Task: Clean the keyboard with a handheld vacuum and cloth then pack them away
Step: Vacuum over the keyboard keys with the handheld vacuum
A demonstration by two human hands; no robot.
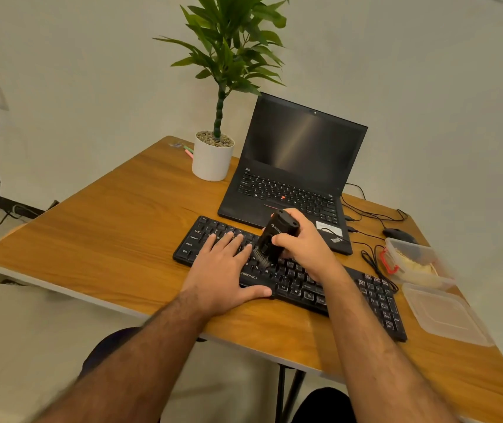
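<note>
A black keyboard point(375, 300) lies diagonally on the wooden table point(106, 227). My right hand point(303, 244) grips a small black handheld vacuum point(276, 236), held upright with its brush nozzle down on the keys near the keyboard's middle. My left hand point(228, 273) lies flat on the keyboard's left half, fingers spread over the keys and thumb at the front edge. A yellowish cloth point(416, 265) sits inside a clear plastic box point(433, 253) at the right.
An open black laptop point(302, 154) stands behind the keyboard. A potted plant point(213, 157) stands to its left. A mouse point(398, 235) and cables lie at the right. The box's clear lid point(445, 312) rests near the table's right edge.
</note>
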